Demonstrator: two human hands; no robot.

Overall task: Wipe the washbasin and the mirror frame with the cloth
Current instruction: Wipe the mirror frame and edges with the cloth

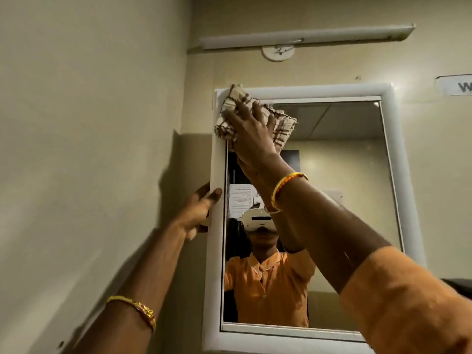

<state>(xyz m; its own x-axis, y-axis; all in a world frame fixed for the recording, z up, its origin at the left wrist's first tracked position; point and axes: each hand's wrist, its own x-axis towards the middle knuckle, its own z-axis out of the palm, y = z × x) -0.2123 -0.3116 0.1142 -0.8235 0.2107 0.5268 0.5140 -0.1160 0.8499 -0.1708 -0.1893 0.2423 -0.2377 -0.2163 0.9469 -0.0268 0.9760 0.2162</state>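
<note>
A mirror with a white frame (306,91) hangs on the beige wall ahead of me. My right hand (251,132) presses a beige cloth (282,129) with brown checks flat against the frame's top left corner, fingers spread over it. My left hand (198,212) grips the frame's left side at mid-height, thumb on the front face. The glass reflects a person in an orange shirt with a white headset. The washbasin is out of view.
A white tube light (306,38) runs along the wall above the mirror, with a round white fitting (278,52) under it. A paper label (454,86) is stuck at the right edge. A side wall (89,123) closes in on the left.
</note>
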